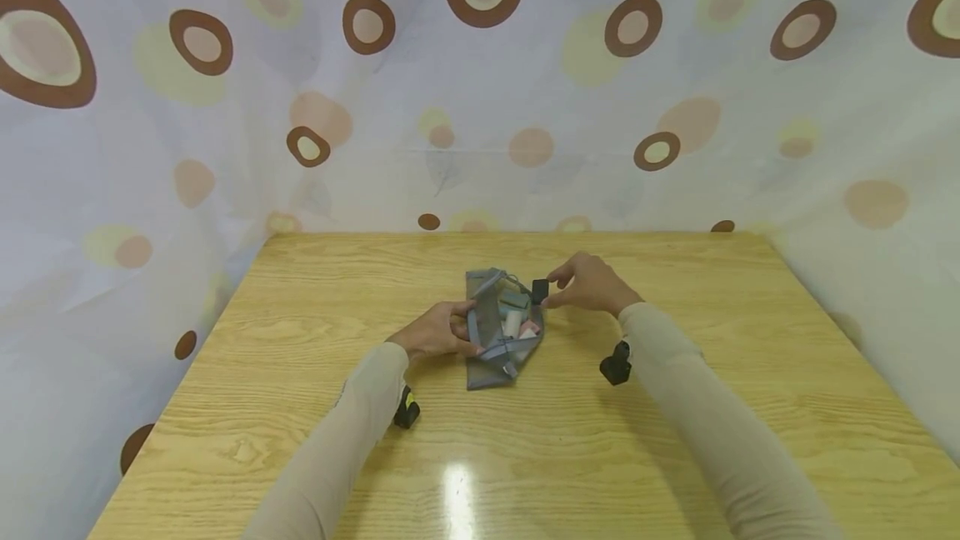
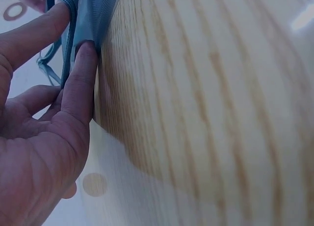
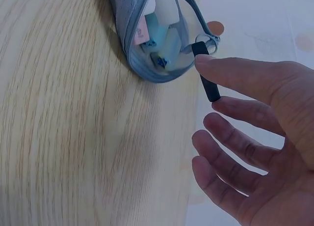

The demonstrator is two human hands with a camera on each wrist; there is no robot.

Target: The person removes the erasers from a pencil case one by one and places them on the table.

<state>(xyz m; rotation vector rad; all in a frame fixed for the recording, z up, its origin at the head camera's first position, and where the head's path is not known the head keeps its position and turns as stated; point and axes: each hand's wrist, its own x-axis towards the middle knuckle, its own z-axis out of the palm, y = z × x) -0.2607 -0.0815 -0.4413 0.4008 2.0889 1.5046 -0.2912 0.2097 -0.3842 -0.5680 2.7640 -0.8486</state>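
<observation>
A grey-blue zip pouch point(image 1: 487, 323) with mesh sides lies on the table with its mouth spread toward the right. Inside it show a white piece point(image 1: 513, 323), a pink piece point(image 3: 141, 31) and teal pieces point(image 3: 156, 30). My left hand point(image 1: 442, 330) grips the pouch's left side, thumb and fingers at the zipped edge. Between thumb and index finger, my right hand point(image 1: 588, 283) pinches a small flat black rectangular piece point(image 1: 540, 291) at the right of the pouch's mouth. In the right wrist view this piece point(image 3: 206, 71) appears edge-on, its upper end near the pouch's strap ring.
The wooden table point(image 1: 315, 273) spreads around the pouch on all sides. A patterned white curtain point(image 1: 480, 182) hangs behind the table and along both sides. Black wrist mounts point(image 1: 617, 363) sit under both sleeved forearms. A wrist strap loop point(image 3: 198, 12) hangs off the pouch.
</observation>
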